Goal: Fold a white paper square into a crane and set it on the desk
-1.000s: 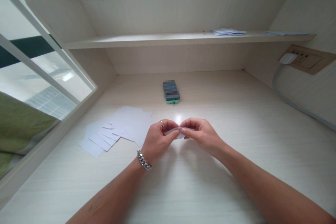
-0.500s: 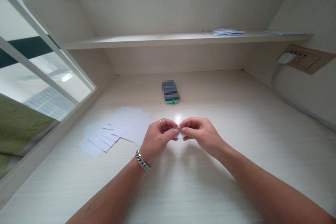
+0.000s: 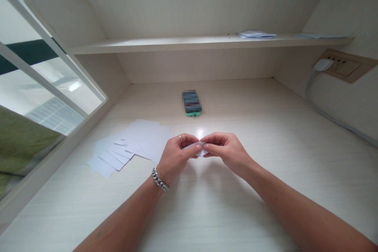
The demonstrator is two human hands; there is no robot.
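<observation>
A small folded piece of white paper (image 3: pixel 202 152) is pinched between my two hands, low over the middle of the desk. My left hand (image 3: pixel 179 150), with a ring and a chain bracelet, grips its left part between thumb and fingers. From the other side my right hand (image 3: pixel 226 147) pinches the right part, its thumb almost meeting the left thumb. The fingers cover most of the paper, so its full shape is hidden. Several loose white sheets (image 3: pixel 144 136) lie overlapping on the desk, just left of my left hand.
Beyond my hands lies a pixelated dark object with a green end (image 3: pixel 191 103). Papers (image 3: pixel 256 34) rest on the shelf (image 3: pixel 177 45) above the desk. At right, a white plug with a grey cable (image 3: pixel 330 113) sits in a wall socket (image 3: pixel 348 65). Metal bars (image 3: pixel 53 80) border the left side.
The folded paper has tilted slightly between my fingers, and more of its upper edge shows by my left thumb. Both hands stay in nearly the same place.
</observation>
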